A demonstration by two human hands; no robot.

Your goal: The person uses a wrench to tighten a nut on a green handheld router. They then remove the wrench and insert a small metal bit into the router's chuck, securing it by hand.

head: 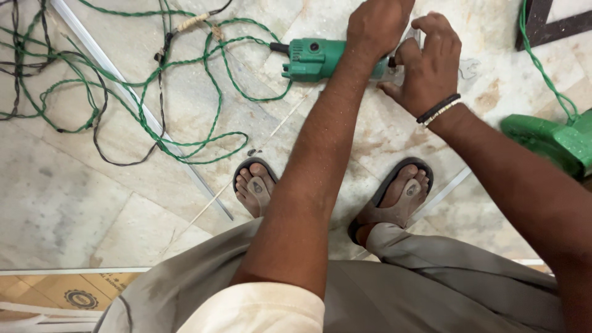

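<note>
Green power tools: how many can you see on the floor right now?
2. One green power tool lies at top centre, under the left hand and beside the right hand. The second green tool sits at the right edge, partly cut off.

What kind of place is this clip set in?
Probably an indoor worksite or fit-out job: a green power tool under both hands on a marble floor, tangled green cable, and an aluminium strip.

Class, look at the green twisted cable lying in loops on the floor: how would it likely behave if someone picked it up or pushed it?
The green twisted cable probably flops and drapes, judging by its loose loops. Pushed, it would likely bunch, not slide. It may snag the black wire crossing it.
</note>
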